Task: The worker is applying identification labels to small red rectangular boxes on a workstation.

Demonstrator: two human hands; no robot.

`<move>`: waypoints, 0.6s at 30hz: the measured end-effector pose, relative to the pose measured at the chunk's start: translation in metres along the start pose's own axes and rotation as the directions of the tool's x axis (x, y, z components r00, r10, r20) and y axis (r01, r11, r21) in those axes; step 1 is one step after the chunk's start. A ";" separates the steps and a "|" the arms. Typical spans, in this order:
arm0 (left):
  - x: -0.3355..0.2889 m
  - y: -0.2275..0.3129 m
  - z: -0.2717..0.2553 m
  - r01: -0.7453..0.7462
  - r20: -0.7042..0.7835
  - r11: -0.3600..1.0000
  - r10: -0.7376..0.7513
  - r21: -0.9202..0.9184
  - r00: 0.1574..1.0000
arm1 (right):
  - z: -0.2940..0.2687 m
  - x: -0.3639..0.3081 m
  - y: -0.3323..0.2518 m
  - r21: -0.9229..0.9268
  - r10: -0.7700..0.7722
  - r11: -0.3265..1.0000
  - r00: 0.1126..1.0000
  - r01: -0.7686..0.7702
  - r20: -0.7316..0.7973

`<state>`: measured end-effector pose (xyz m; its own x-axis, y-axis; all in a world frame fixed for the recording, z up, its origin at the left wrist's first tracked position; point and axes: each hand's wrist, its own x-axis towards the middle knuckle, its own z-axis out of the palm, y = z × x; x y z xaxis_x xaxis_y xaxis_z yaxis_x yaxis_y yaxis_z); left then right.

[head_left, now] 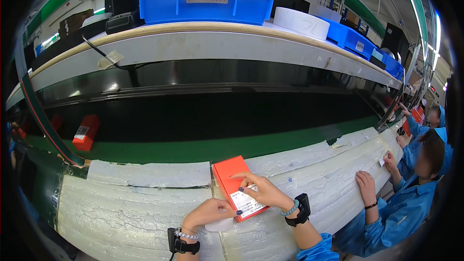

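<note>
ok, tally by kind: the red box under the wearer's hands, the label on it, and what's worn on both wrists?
Red box: 1
White label: 1
Black wrist devices: 2
Bracelets: 2
Total: 6

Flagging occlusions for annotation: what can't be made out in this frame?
All in the head view:
- Red box: underside and inside, hidden by its own outer faces.
- White label: print too small; upper part overlapped by the right hand.
- Left hand: some fingertips, hidden behind the hand itself.
- Blue bin: contents, hidden by its front wall.
- Co-worker's white slip: too small for detail.
</note>
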<state>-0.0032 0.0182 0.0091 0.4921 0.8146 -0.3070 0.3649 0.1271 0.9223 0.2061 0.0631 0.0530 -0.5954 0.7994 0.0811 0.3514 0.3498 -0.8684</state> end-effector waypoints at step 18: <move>0.000 0.006 0.004 0.061 -0.053 0.998 -0.063 -0.025 0.997 | 0.007 -0.001 0.000 -0.057 -0.024 0.998 1.000 0.023 -0.020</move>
<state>0.0025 0.0167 0.0138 0.4258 0.8338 -0.3514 0.3745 0.1912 0.9073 0.2018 0.0585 0.0492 -0.5892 0.8002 0.1118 0.3781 0.3954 -0.8371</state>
